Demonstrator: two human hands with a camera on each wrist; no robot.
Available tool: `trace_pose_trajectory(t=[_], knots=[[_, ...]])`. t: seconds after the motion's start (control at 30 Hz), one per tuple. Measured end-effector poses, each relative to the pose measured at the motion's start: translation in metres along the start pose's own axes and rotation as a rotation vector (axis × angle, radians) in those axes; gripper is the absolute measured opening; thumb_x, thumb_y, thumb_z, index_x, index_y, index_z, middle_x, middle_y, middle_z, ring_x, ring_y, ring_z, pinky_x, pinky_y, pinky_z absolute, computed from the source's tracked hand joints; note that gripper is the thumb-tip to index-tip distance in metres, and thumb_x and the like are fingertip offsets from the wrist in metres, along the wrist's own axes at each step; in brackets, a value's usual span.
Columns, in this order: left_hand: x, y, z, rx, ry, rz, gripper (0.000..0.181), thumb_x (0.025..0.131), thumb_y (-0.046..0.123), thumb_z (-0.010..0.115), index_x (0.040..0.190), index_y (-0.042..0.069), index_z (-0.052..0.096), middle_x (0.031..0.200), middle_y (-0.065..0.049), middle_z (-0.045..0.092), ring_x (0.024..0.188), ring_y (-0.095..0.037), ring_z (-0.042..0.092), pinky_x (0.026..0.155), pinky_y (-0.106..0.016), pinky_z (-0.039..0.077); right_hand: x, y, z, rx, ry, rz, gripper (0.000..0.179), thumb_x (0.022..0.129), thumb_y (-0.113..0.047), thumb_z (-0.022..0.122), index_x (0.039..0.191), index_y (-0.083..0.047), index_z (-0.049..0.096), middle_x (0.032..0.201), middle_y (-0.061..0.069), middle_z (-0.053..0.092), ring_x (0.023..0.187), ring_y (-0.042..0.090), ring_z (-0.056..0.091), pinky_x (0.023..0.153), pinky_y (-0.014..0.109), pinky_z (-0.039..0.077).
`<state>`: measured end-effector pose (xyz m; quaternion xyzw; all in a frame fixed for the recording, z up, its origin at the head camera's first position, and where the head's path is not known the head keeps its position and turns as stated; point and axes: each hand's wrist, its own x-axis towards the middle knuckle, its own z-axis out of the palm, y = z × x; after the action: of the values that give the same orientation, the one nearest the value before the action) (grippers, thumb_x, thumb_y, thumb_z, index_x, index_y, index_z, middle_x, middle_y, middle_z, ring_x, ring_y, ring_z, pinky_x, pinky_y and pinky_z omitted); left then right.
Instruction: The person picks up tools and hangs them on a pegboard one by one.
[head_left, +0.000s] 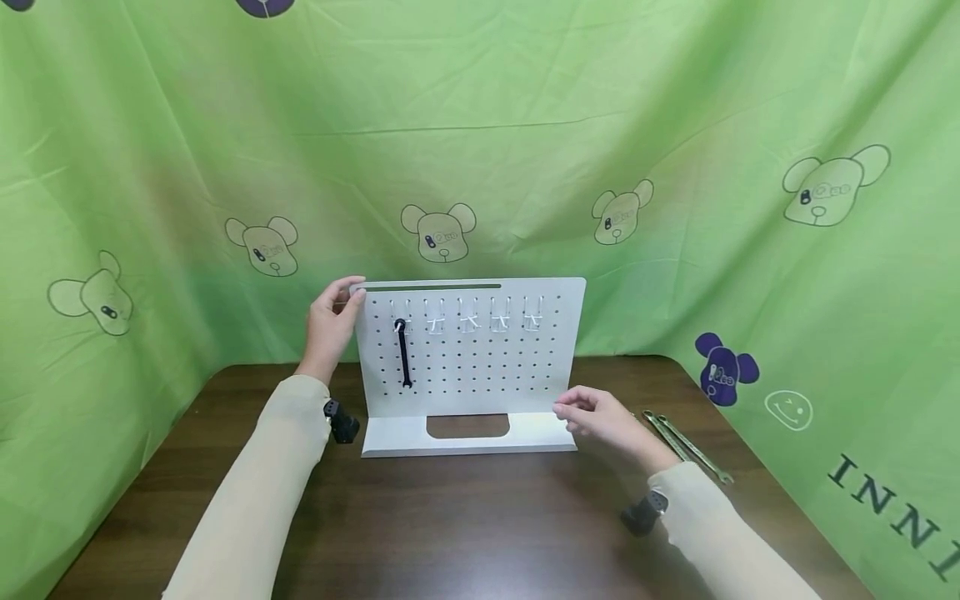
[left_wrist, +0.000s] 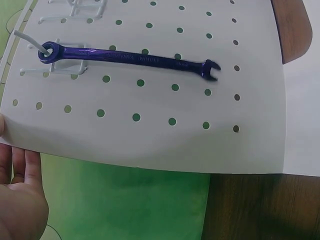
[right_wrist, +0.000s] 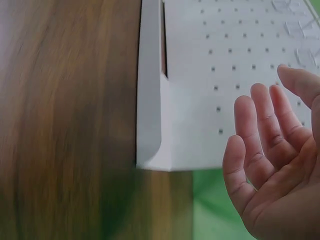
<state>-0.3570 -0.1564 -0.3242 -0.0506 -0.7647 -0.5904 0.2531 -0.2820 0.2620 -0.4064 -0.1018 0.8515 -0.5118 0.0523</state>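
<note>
A white pegboard (head_left: 457, 367) stands upright on its folded base at the middle of the table. My left hand (head_left: 330, 327) grips its top left corner between thumb and fingers. From the leftmost hook hangs a dark purple combination wrench (left_wrist: 130, 57), its ring end over the prong and its open end pointing down. My right hand (right_wrist: 280, 165) is beside the board's lower right side, holding nothing, with its fingers loosely bent. Several white wire hooks (head_left: 500, 317) to the right of the wrench carry no tools.
On the wooden table (head_left: 480, 525), several shiny wrenches (head_left: 693, 446) lie to the right, partly behind my right forearm. A green curtain (head_left: 480, 167) with bear-head prints hangs behind and around the table. The board's base has a cut-out slot at its middle.
</note>
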Motion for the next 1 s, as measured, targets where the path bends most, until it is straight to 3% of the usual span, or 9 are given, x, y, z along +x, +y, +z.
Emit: trace_pose_trajectory(t=[0.3,0.6,0.87,1.0], knots=[[-0.001,0.000,0.001,0.004,-0.009,-0.019,0.028,0.100,0.026,0.064,0.127,0.019,0.067,0.105,-0.009,0.061,0.087,-0.018,0.054,0.074,-0.028,0.047,-0.026,0.024,-0.030,-0.031,0.034,0.027,0.035,0.098,-0.024,0.067,0.118,0.004,0.062,0.098,0.013,0.070,0.086,0.030,0.066,0.070,0.036,0.055],[-0.002,0.004,0.000,-0.002,-0.012,-0.022,0.028,0.100,0.027,0.064,0.128,0.020,0.067,0.107,-0.009,0.062,0.089,-0.018,0.054,0.075,-0.029,0.048,-0.048,0.060,-0.061,-0.009,0.111,0.101,0.038,0.098,-0.022,0.066,0.118,0.009,0.060,0.100,0.014,0.069,0.084,0.021,0.065,0.068,0.032,0.053],[-0.002,0.004,-0.002,0.005,-0.007,-0.017,0.029,0.100,0.027,0.064,0.128,0.020,0.067,0.106,-0.009,0.062,0.088,-0.018,0.053,0.074,-0.029,0.047,-0.060,0.076,-0.074,-0.041,0.100,0.118,0.039,0.099,-0.019,0.064,0.119,0.014,0.058,0.099,0.016,0.071,0.078,0.019,0.065,0.066,0.032,0.055],[-0.002,0.004,-0.002,0.002,-0.001,-0.017,0.028,0.100,0.026,0.064,0.127,0.019,0.067,0.105,-0.009,0.061,0.087,-0.018,0.053,0.074,-0.028,0.047,-0.059,0.081,-0.076,-0.069,0.087,0.117,0.038,0.098,-0.017,0.065,0.118,0.014,0.059,0.087,0.011,0.070,0.073,0.014,0.061,0.061,0.030,0.053]])
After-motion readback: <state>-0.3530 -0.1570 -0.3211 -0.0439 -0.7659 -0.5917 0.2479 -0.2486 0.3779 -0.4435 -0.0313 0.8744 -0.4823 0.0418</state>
